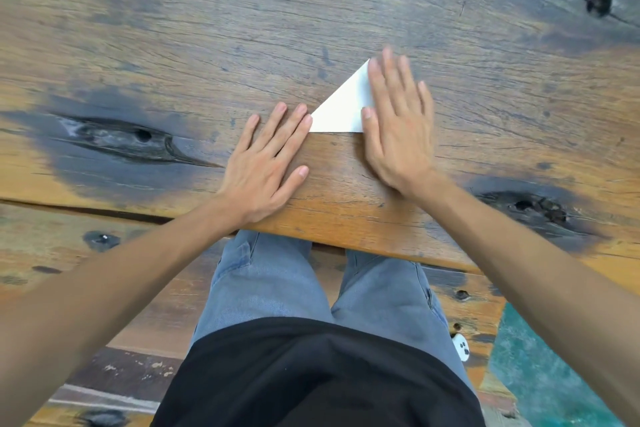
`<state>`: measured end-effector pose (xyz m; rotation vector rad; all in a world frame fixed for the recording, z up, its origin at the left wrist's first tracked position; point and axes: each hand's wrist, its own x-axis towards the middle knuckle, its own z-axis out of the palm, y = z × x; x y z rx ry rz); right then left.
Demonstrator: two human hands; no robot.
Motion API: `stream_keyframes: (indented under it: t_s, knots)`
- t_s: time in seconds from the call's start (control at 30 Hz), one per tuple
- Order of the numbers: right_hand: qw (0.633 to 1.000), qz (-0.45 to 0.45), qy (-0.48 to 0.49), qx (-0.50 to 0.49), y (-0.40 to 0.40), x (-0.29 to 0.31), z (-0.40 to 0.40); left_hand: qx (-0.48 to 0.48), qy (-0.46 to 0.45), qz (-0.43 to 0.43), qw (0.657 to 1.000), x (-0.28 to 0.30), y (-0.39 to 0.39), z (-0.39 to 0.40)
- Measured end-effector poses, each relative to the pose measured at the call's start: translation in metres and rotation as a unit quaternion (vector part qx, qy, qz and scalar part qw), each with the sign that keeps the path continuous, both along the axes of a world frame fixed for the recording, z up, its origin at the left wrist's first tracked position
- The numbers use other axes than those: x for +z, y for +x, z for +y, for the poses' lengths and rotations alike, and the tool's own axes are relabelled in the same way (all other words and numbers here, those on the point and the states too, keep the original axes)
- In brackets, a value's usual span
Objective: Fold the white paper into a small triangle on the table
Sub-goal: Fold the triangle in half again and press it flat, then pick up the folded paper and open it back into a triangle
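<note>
The white paper (pixel 344 107) lies flat on the wooden table (pixel 207 45) as a small folded triangle, its long edge slanting up to the right. My right hand (pixel 394 121) rests flat over the triangle's right side, fingers spread and slightly blurred, hiding that edge. My left hand (pixel 268 163) lies flat on the table, fingers apart, with its fingertips touching the triangle's lower left corner. Neither hand grips anything.
The table's near edge (pixel 346 236) runs just behind my wrists, above my lap in blue jeans (pixel 277 288). Dark knots and stains mark the wood at left (pixel 138 139) and right (pixel 530 208). A wooden bench (pixel 104 288) and teal floor (pixel 540 374) lie below.
</note>
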<state>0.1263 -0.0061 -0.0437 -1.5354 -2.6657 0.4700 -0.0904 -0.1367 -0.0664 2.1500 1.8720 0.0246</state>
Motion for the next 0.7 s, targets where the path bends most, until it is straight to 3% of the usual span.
stream_keyframes:
  t_s: [0.17,0.47,0.7]
  knots:
    - [0.998,-0.005,-0.015,0.068,-0.017,-0.006,-0.063,-0.001,0.018,0.025,1.0,-0.009,0.002,-0.002]
    - [0.999,-0.052,0.001,0.005,0.016,-0.019,-0.074,0.002,0.019,0.022,1.0,-0.012,0.002,-0.003]
    - [0.996,-0.062,-0.048,-0.052,0.069,-0.007,-0.072,-0.002,-0.017,0.019,1.0,-0.003,0.004,0.0]
